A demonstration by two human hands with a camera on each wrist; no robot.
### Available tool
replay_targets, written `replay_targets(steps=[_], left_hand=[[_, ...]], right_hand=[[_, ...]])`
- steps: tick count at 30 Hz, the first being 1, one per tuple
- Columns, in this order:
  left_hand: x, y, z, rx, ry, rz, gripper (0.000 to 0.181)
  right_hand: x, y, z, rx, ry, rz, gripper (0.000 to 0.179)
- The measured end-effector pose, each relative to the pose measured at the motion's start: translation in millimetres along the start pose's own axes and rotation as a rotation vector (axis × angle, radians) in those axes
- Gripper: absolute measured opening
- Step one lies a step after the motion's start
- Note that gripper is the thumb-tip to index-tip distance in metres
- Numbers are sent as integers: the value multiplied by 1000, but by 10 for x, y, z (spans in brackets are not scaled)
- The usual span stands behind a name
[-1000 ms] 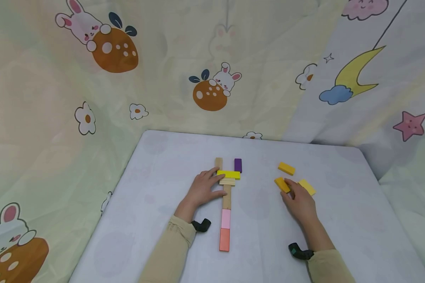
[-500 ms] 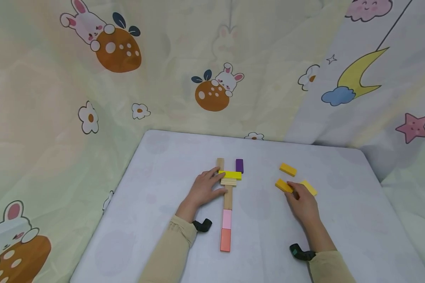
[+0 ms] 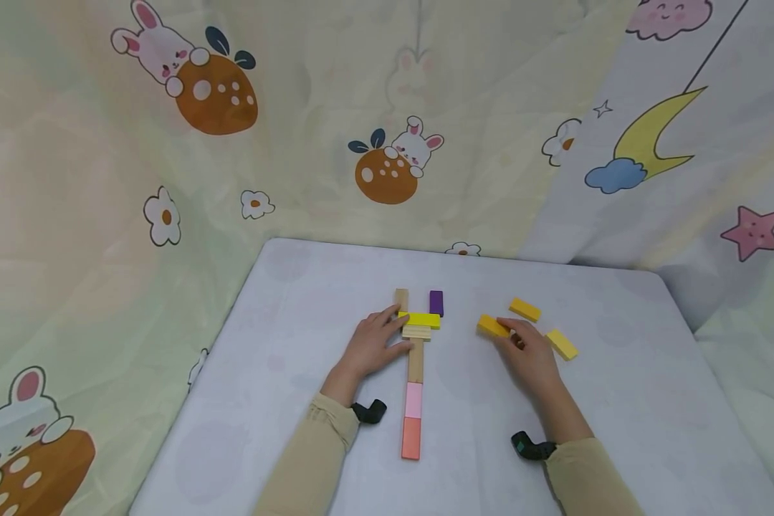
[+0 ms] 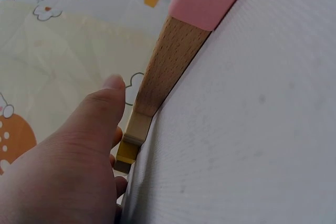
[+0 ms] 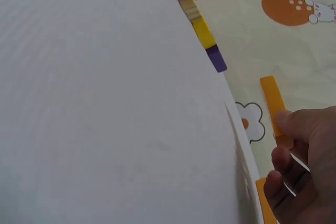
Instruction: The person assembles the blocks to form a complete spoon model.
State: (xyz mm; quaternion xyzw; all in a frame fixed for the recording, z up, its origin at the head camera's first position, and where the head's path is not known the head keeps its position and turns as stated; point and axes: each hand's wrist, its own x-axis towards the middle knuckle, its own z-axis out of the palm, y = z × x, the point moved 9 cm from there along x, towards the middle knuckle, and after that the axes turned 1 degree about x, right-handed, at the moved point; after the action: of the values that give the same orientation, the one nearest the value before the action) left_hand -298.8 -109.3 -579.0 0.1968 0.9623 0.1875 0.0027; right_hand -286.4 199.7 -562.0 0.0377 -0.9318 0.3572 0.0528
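My right hand (image 3: 534, 355) pinches an orange-yellow wooden block (image 3: 491, 326) by one end, between thumb and fingers. In the right wrist view that block (image 5: 271, 95) is raised off the white table. My left hand (image 3: 369, 347) rests beside a row of blocks, fingers spread and fairly straight. Its fingertips are at the left end of a bright yellow block (image 3: 422, 320) lying crosswise. Its thumb is by a plain wooden block (image 3: 416, 364). Pale thin strips (image 3: 416, 332) lie between these two. Nearer me, a pink block (image 3: 413, 400) and a coral block (image 3: 411, 438) continue the row.
Beyond the yellow block lie another plain wooden block (image 3: 401, 297) and a purple block (image 3: 436, 302). Two loose blocks, one orange-yellow (image 3: 525, 309) and one lighter yellow (image 3: 562, 345), lie near my right hand. A printed cloth (image 3: 309, 158) hangs behind the white table (image 3: 297, 287).
My right hand has taken the orange-yellow block leftward, away from the two loose blocks and toward the row. The left hand stays in place.
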Motion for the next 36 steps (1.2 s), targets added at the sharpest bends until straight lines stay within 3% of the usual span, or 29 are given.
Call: replay_targets(steps=[11,22,36], left_hand=[[-12,16,10,17,4,6,65],[-1,7,44,10,-2,6,64],[-5,9,20,15,-12,4,65]], right_hand=[[388,-561,158,11,-91,-121,38],[677,-799,494,40,-206,-72,37],[865,-992,892,46,-325,-65,33]])
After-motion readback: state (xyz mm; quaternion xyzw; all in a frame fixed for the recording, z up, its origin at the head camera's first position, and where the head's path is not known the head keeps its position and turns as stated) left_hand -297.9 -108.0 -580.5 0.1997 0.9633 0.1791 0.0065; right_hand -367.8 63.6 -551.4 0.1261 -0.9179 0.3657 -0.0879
